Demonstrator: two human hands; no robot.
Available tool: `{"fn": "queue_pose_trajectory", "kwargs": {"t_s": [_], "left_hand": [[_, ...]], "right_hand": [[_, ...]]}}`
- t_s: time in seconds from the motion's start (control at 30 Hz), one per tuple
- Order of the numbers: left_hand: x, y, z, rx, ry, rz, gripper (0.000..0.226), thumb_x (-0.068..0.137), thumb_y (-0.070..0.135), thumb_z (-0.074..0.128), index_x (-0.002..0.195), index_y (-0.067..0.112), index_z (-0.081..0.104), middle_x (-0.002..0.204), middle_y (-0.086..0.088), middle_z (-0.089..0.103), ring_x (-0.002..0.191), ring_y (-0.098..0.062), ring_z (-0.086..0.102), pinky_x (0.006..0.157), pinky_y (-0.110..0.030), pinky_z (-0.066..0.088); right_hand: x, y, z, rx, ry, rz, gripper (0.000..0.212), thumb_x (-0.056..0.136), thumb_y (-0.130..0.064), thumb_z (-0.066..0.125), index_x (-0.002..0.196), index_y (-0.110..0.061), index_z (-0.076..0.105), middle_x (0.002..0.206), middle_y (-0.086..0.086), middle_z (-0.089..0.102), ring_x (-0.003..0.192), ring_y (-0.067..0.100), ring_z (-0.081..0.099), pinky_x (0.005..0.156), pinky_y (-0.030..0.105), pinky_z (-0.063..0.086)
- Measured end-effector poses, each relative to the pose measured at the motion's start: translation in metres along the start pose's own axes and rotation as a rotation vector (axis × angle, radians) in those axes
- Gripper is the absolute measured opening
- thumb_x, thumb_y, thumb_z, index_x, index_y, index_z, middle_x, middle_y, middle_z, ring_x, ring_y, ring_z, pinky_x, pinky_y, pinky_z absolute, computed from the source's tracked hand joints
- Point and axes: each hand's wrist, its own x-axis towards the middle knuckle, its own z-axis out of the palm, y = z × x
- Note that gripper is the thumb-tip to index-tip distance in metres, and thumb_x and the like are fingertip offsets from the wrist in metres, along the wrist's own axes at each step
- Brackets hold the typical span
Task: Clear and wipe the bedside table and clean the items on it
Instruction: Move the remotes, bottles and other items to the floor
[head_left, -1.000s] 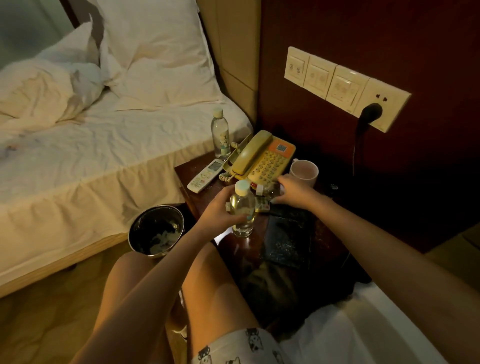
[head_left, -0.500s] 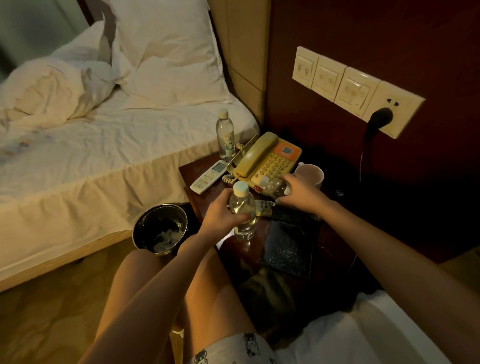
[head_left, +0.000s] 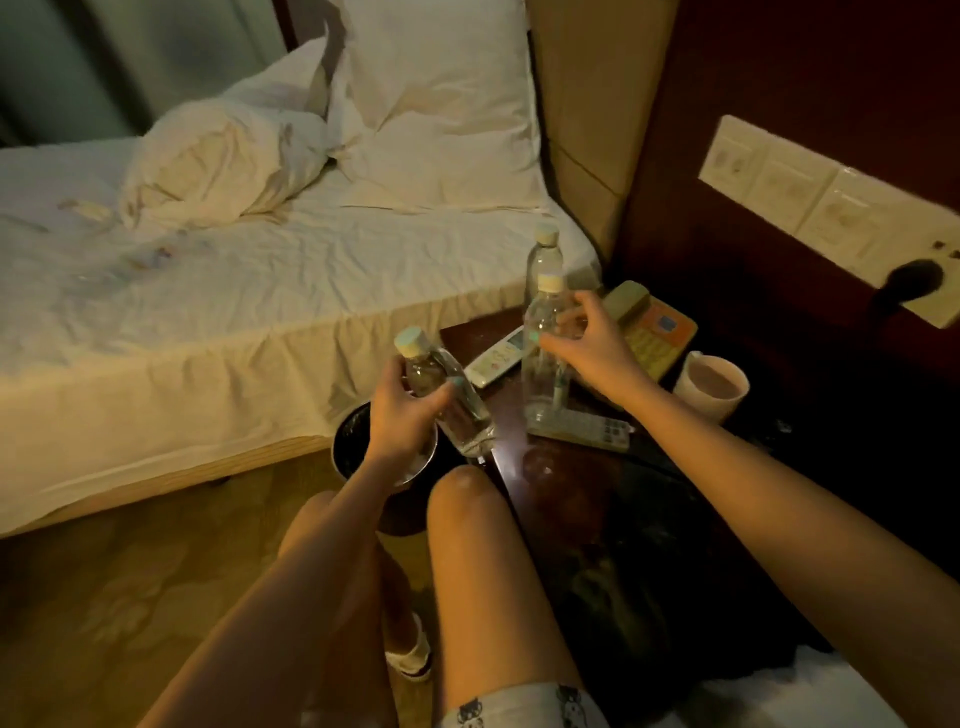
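At frame centre your left hand curls around a tilted bottle above the bin; just right, your right hand seems to pinch an upright bottle.

Bare arms and bare legs; pale grey shorts printed with small dark cartoon animal faces; a white sock on one foot.

mug right of telephone on bedside table
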Motion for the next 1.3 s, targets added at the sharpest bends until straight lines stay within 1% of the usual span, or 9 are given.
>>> {"fn": "queue_pose_trajectory", "kwargs": {"t_s": [0.07,0.2,0.3,0.5,0.77,0.93,1.07,1.2,1.3], "left_hand": [[0.014,-0.009,-0.027,0.048,0.034,-0.017,0.044,0.081,0.019,0.078,0.115,0.014,0.051,0.096,0.009,0.064,0.078,0.010,0.062,0.066,-0.009,0.048],[0.035,-0.033,-0.078,0.147,0.107,-0.091,0.054,0.076,0.031,0.082,0.117,0.011,0.052,0.103,0.000,0.066,0.093,-0.013,0.064,0.078,-0.032,0.055],[0.050,-0.050,-0.109,0.194,0.145,-0.122,0.054,0.075,0.032,0.082,0.117,0.013,0.053,0.101,0.004,0.064,0.095,-0.018,0.064,0.080,-0.038,0.056],[0.077,-0.083,-0.149,0.242,0.228,-0.176,0.055,0.074,0.031,0.083,0.116,0.014,0.053,0.103,-0.001,0.064,0.095,-0.020,0.063,0.082,-0.045,0.055],[0.126,-0.100,-0.133,0.344,0.105,-0.126,0.060,0.076,0.033,0.081,0.123,0.010,0.051,0.106,0.000,0.059,0.098,-0.020,0.057,0.080,-0.036,0.048],[0.164,-0.077,-0.090,0.275,0.066,-0.057,0.054,0.073,0.035,0.083,0.111,0.011,0.053,0.099,-0.002,0.062,0.090,-0.019,0.057,0.072,-0.033,0.045],[0.192,-0.054,-0.050,0.219,0.021,0.004,0.059,0.067,0.047,0.082,0.107,0.014,0.053,0.096,-0.002,0.063,0.087,-0.018,0.059,0.073,-0.034,0.048],[0.212,-0.040,-0.011,0.171,0.035,0.007,0.056,0.070,0.041,0.084,0.110,0.015,0.055,0.098,-0.002,0.066,0.088,-0.019,0.063,0.074,-0.036,0.053],[0.220,-0.030,0.010,0.119,0.049,0.015,0.054,0.071,0.039,0.083,0.112,0.018,0.055,0.099,0.001,0.065,0.089,-0.016,0.063,0.064,-0.024,0.048]], "right_hand": [[0.015,-0.008,0.032,0.035,-0.035,0.002,0.050,0.079,-0.026,0.075,0.119,-0.023,0.045,0.108,0.002,0.057,0.097,0.013,0.059,0.077,0.028,0.051],[0.041,-0.014,0.106,0.040,-0.120,0.024,0.053,0.079,-0.024,0.076,0.122,-0.013,0.046,0.108,0.002,0.058,0.098,0.014,0.058,0.078,0.024,0.048],[0.060,-0.008,0.162,0.047,-0.195,0.054,0.056,0.080,-0.023,0.075,0.126,-0.014,0.044,0.115,0.001,0.058,0.105,0.015,0.057,0.083,0.026,0.049],[0.079,0.014,0.241,-0.106,-0.409,0.096,0.090,0.082,-0.031,0.074,0.149,-0.011,0.018,0.148,0.012,0.034,0.136,0.026,0.034,0.108,0.035,0.032],[0.071,0.041,0.190,-0.078,-0.133,0.119,0.075,0.090,-0.032,0.064,0.150,-0.015,0.021,0.147,0.007,0.036,0.132,0.019,0.039,0.105,0.031,0.037],[0.078,0.031,0.139,-0.029,0.153,0.052,0.067,0.090,-0.030,0.064,0.145,-0.014,0.029,0.140,0.003,0.040,0.124,0.014,0.042,0.101,0.034,0.043],[0.106,0.028,0.101,0.042,0.368,0.109,0.079,0.088,-0.031,0.067,0.149,-0.011,0.020,0.149,0.010,0.025,0.131,0.017,0.035,0.098,0.016,0.035],[0.145,0.046,0.072,0.007,0.453,0.161,0.096,0.081,-0.043,0.071,0.152,-0.018,0.011,0.156,0.007,0.013,0.140,0.027,0.030,0.109,0.046,0.037],[0.170,0.054,0.054,-0.057,0.415,0.199,0.092,0.081,-0.033,0.074,0.150,-0.013,0.018,0.155,0.008,0.021,0.142,0.024,0.024,0.113,0.042,0.029]]}}
